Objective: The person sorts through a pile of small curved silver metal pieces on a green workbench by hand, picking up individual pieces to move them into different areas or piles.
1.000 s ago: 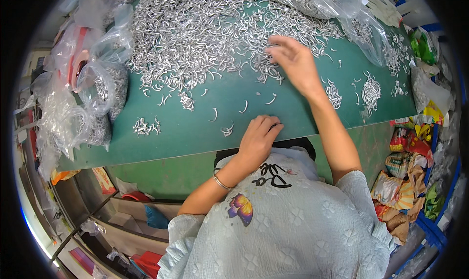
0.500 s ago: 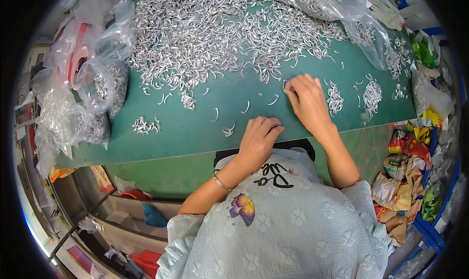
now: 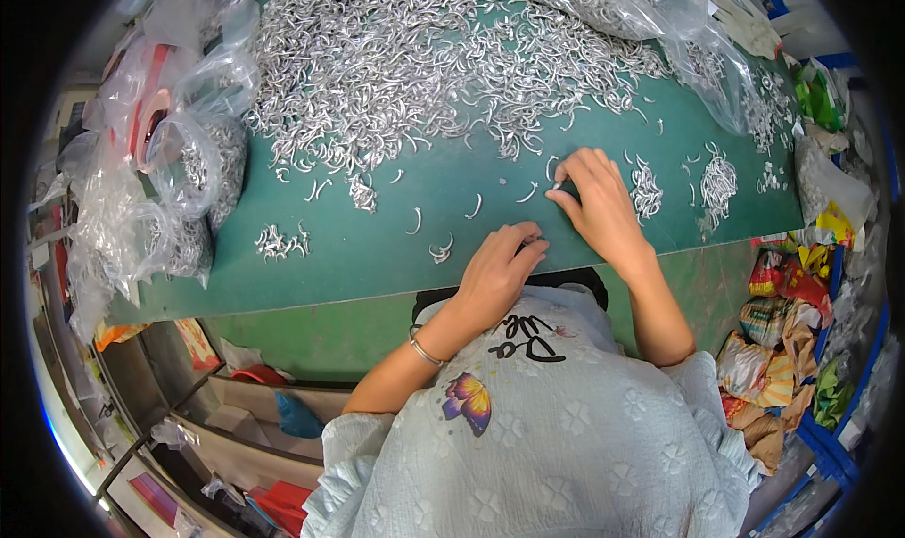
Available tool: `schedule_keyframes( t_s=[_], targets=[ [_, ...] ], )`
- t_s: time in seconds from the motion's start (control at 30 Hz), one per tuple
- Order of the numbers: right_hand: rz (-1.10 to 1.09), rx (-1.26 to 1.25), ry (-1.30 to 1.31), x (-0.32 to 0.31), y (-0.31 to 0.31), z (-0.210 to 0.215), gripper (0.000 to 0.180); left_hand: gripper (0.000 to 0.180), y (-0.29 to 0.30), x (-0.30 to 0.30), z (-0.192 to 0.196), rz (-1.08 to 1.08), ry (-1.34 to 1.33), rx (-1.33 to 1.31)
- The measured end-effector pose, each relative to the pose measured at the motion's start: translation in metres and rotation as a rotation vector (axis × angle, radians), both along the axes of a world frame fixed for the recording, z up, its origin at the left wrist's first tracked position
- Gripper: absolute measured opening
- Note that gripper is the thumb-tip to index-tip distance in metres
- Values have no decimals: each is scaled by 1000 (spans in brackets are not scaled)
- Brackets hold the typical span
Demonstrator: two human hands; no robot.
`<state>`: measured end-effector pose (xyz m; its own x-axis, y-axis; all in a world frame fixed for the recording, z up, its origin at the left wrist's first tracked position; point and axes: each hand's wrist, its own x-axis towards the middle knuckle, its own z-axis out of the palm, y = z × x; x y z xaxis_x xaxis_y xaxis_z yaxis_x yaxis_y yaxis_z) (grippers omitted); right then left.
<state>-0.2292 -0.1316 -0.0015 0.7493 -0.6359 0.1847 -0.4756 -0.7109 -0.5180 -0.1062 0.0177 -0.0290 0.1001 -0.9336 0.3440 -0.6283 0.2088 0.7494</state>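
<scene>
A large heap of small curved silver metal pieces (image 3: 377, 76) covers the far part of the green table (image 3: 377, 246). My right hand (image 3: 603, 208) is at the middle right, thumb and forefinger closed on a small shiny bit of one curved metal piece (image 3: 556, 186). Another curved piece (image 3: 528, 193) lies just left of those fingertips. Near the table's front edge, my left hand (image 3: 500, 266) rests with thumb and fingers drawn together; whatever is between them is hidden. Several single pieces, such as one curved piece (image 3: 474, 205), lie spread out beyond it.
Small piles of the pieces (image 3: 719, 184) lie at the right, and another small pile (image 3: 283, 242) at the left. Clear plastic bags (image 3: 179, 189) with pieces inside stand on the left edge. A plastic bag (image 3: 707, 76) lies at the far right. Coloured packages (image 3: 764, 349) fill a blue rack below right.
My right hand has shifted slightly, its thumb now lower and a silver bit showing at the fingertips. A curved piece beside its forefinger is more exposed. My left hand has barely moved.
</scene>
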Motion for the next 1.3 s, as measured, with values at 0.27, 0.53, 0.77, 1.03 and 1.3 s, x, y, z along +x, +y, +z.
schedule_keyframes(
  t_s=[0.27, 0.53, 0.77, 1.03, 1.3],
  targets=[
    [147, 258, 59, -5, 22, 6, 8, 26, 0, 0, -2, -22, 40, -38],
    [-90, -101, -47, 37, -19, -11, 6, 32, -9, -2, 4, -34, -178, -11],
    [-120, -211, 41, 14, -12, 0, 6, 31, -3, -2, -1, -1, -94, -29],
    [159, 47, 86, -1, 21, 17, 6, 38, -3, -6, -2, 78, -26, -30],
    [-9, 18, -146, 19, -17, 11, 16, 33, -2, -4, -6, 20, -208, -19]
  ],
)
